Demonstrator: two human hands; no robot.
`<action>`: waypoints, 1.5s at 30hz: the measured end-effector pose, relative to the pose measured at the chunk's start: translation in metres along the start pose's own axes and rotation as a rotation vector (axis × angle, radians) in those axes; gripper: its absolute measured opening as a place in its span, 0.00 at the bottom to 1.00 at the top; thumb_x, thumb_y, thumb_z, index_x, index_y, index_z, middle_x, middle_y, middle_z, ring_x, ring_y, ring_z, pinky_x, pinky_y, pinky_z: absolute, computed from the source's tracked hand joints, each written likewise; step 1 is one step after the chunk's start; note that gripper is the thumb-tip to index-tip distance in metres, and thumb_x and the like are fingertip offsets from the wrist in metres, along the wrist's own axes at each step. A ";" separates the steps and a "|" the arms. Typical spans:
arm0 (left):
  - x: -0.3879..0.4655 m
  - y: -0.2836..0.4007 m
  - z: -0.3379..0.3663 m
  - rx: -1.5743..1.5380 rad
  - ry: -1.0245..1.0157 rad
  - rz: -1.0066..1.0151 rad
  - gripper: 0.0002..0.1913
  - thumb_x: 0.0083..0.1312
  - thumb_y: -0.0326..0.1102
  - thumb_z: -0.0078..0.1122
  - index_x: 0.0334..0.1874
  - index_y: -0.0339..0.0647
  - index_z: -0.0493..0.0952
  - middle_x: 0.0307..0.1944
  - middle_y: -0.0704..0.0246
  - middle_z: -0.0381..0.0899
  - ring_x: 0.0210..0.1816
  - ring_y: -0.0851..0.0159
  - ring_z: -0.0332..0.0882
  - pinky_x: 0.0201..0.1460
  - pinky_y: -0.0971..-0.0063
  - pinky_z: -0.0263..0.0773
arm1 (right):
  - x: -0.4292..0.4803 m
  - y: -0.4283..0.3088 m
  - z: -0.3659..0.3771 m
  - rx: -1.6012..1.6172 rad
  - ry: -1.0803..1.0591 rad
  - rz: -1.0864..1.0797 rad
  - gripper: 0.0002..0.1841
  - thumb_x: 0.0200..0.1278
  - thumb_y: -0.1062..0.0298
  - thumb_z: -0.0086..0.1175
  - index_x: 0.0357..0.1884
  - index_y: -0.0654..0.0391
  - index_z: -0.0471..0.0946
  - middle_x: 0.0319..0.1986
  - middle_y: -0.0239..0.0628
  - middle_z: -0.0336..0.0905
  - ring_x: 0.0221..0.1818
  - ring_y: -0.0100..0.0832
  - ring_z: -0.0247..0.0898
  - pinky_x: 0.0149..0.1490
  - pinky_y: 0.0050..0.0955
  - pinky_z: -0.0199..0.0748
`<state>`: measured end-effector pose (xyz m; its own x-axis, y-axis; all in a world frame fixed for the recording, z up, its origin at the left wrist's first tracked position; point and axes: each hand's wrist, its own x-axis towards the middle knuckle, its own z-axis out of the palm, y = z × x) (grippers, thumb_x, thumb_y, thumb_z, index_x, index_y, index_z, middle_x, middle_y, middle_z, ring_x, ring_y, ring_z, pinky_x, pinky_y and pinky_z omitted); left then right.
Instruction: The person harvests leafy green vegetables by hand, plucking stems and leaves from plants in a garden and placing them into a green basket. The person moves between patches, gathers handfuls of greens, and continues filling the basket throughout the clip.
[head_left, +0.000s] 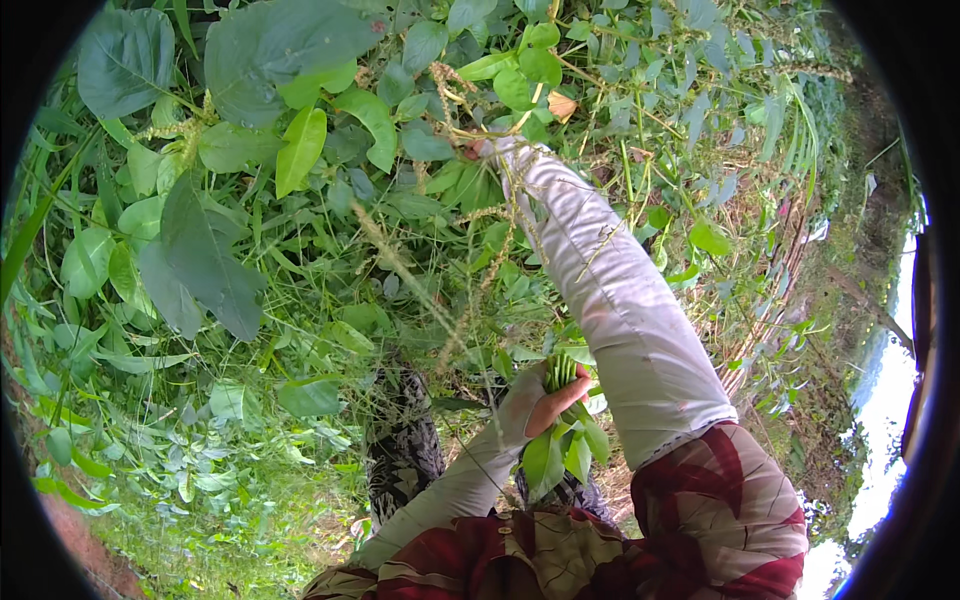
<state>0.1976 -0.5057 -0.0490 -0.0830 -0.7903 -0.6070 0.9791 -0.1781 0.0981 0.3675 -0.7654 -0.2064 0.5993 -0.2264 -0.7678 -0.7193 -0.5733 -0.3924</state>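
Note:
My left hand, with a white sleeve down to the wrist, is closed around a bundle of green leafy stems close to my body. The cut-looking stem ends point up and the leaves hang below the fist. My right arm, in a long white sleeve, reaches far forward into the plants. Only a little of my right hand shows among leaves and dry seed stalks; its fingers are mostly hidden, so what it touches is unclear. Broad green leaves lie right beside it.
Large dark leaves stand close at the upper left. Dry seed spikes cross the middle, in front of dense grass and weeds. Thin brown stalks lie to the right. My patterned trouser legs show below.

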 end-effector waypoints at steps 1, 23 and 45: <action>0.000 0.001 0.000 -0.040 0.008 -0.016 0.08 0.64 0.25 0.65 0.43 0.36 0.76 0.37 0.68 0.80 0.36 0.70 0.80 0.40 0.77 0.75 | -0.002 0.003 0.003 -0.002 0.000 -0.006 0.14 0.70 0.58 0.52 0.46 0.57 0.81 0.36 0.40 0.82 0.35 0.34 0.75 0.42 0.31 0.73; -0.003 0.000 -0.003 0.071 0.006 0.088 0.07 0.66 0.26 0.63 0.44 0.34 0.77 0.35 0.67 0.80 0.37 0.69 0.79 0.41 0.75 0.74 | -0.161 0.098 -0.074 0.850 1.127 0.114 0.20 0.75 0.53 0.48 0.37 0.61 0.80 0.30 0.40 0.83 0.34 0.28 0.76 0.41 0.30 0.72; -0.006 0.007 -0.006 0.139 0.044 0.054 0.08 0.66 0.31 0.63 0.43 0.36 0.77 0.33 0.69 0.80 0.36 0.71 0.78 0.41 0.77 0.72 | -0.084 0.031 -0.006 1.915 0.187 -0.291 0.34 0.66 0.38 0.51 0.60 0.59 0.72 0.39 0.39 0.82 0.32 0.35 0.78 0.35 0.33 0.76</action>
<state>0.2055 -0.4991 -0.0493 -0.0198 -0.7747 -0.6320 0.9466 -0.2180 0.2376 0.2970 -0.7694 -0.1512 0.6830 -0.4395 -0.5834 0.1005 0.8477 -0.5209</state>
